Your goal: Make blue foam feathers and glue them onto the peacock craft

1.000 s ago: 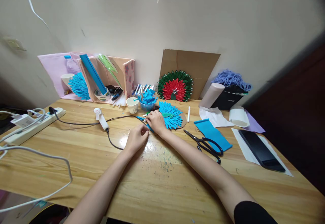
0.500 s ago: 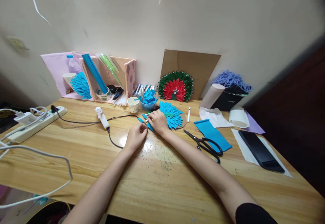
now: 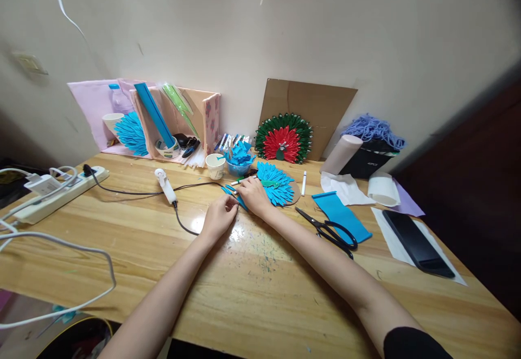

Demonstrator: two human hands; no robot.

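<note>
Little has changed since a second ago: both hands stay at the blue paper fan [image 3: 273, 184] on the table [image 3: 260, 288]. The right hand [image 3: 253, 194] presses flat on its near edge, while the left hand [image 3: 220, 216] pinches a blue strip [image 3: 228, 190] beside it.

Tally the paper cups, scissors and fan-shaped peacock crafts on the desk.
Paper cups: 2
Scissors: 1
Peacock crafts, blue and red-green: 3
Total: 6
</note>
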